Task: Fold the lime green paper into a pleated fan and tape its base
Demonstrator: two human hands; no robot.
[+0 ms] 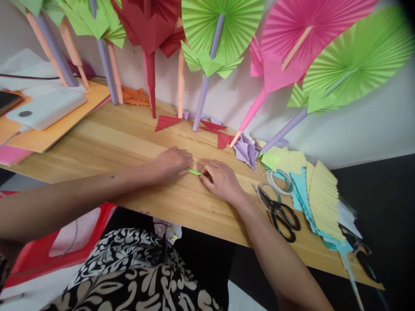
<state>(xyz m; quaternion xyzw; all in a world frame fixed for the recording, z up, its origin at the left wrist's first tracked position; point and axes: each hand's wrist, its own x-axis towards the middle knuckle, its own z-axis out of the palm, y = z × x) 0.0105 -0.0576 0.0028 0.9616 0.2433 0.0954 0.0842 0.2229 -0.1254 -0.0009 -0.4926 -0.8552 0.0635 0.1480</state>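
A small strip of green paper [194, 172] lies low over the wooden table between my two hands. My left hand [174, 165] is closed, its fingertips pinching the strip's left end. At the other end, my right hand [219, 178] has its thumb and fingers pressed together on the strip. Most of the paper is hidden under the fingers, so its full shape does not show. Black-handled scissors [281, 214] rest to the right of my right forearm, beside rolls of clear tape [279, 182].
Pleated paper fans on sticks, such as a green fan [223, 32] and a pink fan [288, 41], lean on the wall behind. Red paper scraps [167, 122] and a purple folded paper [246, 151] lie below them. Yellow pleated paper [324, 201] is at right, a white power bank [48, 110] at left.
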